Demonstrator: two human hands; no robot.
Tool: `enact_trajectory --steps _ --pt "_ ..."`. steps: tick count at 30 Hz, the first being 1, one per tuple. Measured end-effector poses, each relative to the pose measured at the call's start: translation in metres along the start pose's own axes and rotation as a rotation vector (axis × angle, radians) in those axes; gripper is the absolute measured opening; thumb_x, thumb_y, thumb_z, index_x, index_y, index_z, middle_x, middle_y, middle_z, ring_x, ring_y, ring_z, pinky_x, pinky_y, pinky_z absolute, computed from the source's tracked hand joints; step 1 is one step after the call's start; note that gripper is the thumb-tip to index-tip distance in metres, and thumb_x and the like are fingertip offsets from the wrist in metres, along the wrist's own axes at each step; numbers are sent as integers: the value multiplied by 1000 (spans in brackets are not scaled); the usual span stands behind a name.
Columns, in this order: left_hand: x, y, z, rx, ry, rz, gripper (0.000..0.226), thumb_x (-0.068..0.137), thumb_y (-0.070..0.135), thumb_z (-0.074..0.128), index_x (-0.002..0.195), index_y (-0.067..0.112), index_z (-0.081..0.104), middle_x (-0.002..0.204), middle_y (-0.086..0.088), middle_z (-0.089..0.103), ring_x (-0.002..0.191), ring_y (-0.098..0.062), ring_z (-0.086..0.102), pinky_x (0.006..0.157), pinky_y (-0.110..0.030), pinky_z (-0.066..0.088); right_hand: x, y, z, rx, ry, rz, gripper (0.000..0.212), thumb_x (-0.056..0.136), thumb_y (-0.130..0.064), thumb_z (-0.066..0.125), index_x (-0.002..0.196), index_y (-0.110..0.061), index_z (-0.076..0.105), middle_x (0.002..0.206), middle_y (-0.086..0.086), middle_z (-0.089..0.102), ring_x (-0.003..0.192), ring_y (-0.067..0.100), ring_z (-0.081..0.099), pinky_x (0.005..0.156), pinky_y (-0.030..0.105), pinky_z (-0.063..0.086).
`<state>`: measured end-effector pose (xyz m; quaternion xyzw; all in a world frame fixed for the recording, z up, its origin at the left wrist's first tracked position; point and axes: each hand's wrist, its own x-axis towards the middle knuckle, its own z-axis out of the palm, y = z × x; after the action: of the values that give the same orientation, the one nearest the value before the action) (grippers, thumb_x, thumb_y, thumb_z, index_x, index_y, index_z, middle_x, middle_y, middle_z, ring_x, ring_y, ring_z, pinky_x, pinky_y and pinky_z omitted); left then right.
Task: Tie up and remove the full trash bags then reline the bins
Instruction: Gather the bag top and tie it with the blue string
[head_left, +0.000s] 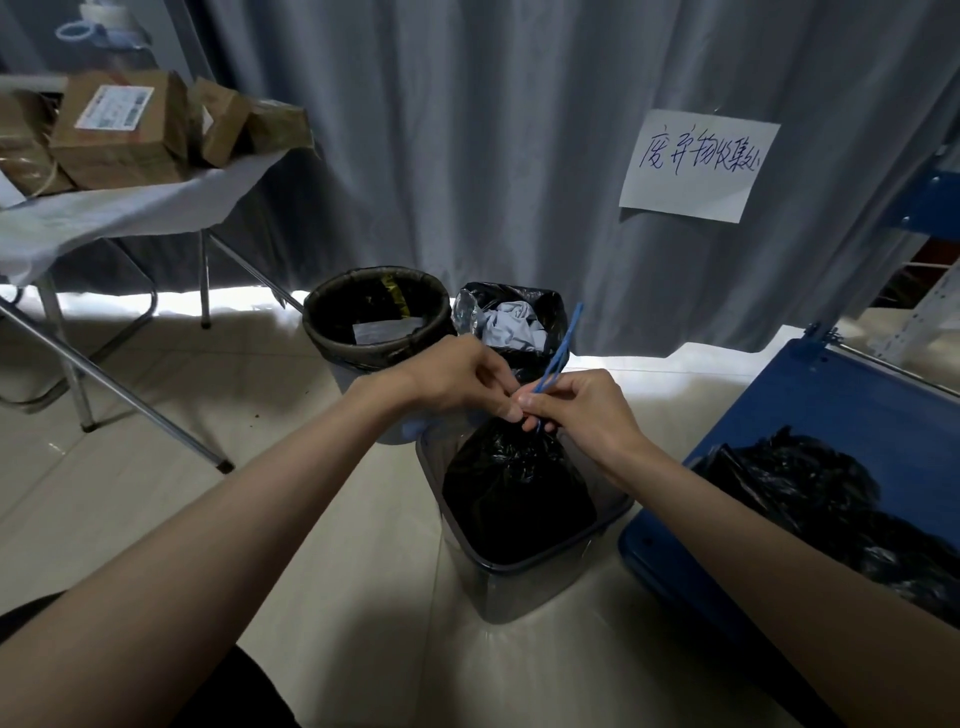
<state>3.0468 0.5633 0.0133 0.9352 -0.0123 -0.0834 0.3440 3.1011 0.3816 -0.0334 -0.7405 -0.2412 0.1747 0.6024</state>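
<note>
Over the near grey bin, head view: both hands meet at the gathered neck of a black trash bag sitting inside it. Left hand pinches the bag neck w/ thumb and fingertips. Right hand, touching the left, is curled round a blue tie; the tie's free end sticks up and away from the fingers, tilted right. Bag body bulges just below both hands, still in the bin.

Beyond the left hand: round dark bin, lined, w/ paper scraps inside. Just beyond the right hand: a 2nd black-lined bin, full of crumpled paper and a bit of clear plastic.

Right of the right hand: blue cart w/ loose black bags heaped on it. Far left of the left hand: folding tabletop, white cover, brown cardboard boxes on it. Behind everything, grey curtain w/ a handwritten paper sign.
</note>
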Motion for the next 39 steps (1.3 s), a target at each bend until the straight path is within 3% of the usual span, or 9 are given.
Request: enact_trajectory --steps 8,11,16,21,26,31,34,36,39 --pt "3 -3 25 -301 3 -44 15 84 15 76 88 1 73 67 -4 55 53 -7 44 50 -16 35 -1 -1 -4 -82 58 -76 15 82 -3 73 80 -17 76 63 12 71 54 14 65 52 19 45" --pt "7 -7 28 -286 68 -66 14 78 21 82 78 9 75 67 -1 60 61 -6 49 64 -19 39 -2 -1 -4 -55 77 -79 4 84 -4 72 85 -6 76 63 15 71 55 18 67 51 20 45" --pt "7 0 35 -114 317 -13 12 68 26 88 71 19 79 67 2 71 61 2 56 62 -16 48 0 -2 -2 0 155 2 16 94 -10 63 87 1 73 55 7 68 45 12 63 47 22 45" --pt "-1 19 51 223 475 68 15 77 33 76 90 26 76 85 5 69 81 -17 65 68 -34 51 9 6 -4 52 184 208 32 94 -21 64 68 -3 64 52 11 64 54 28 55 45 25 36" --pt "-10 24 64 502 539 178 22 94 41 55 105 29 70 95 5 58 88 -26 63 62 -37 45 8 2 -3 117 160 323 37 95 -18 63 61 -7 56 46 12 56 35 13 49 39 18 33" --pt "-11 21 62 508 472 301 16 89 35 61 99 33 74 96 10 65 89 -18 63 61 -29 37 6 4 -7 158 151 310 35 91 -13 68 57 -11 60 52 6 49 33 11 48 34 17 31" --pt "-8 19 56 381 394 206 9 84 32 69 88 29 77 85 9 68 83 -12 63 66 -30 47 4 -3 -7 157 130 236 10 91 -10 66 82 -5 68 55 7 51 35 12 47 35 17 29" --pt "-8 18 49 88 315 47 6 80 23 73 80 23 79 75 7 72 71 -3 63 69 -25 50 4 -7 -7 150 68 192 35 89 -6 62 123 -12 58 56 5 57 40 16 52 39 20 32" --pt "-14 14 40 -376 185 -233 10 84 16 71 76 15 76 54 1 53 48 -6 41 47 -19 34 1 -14 -8 34 -49 80 38 85 1 60 118 -15 52 61 4 61 55 15 60 52 24 38"
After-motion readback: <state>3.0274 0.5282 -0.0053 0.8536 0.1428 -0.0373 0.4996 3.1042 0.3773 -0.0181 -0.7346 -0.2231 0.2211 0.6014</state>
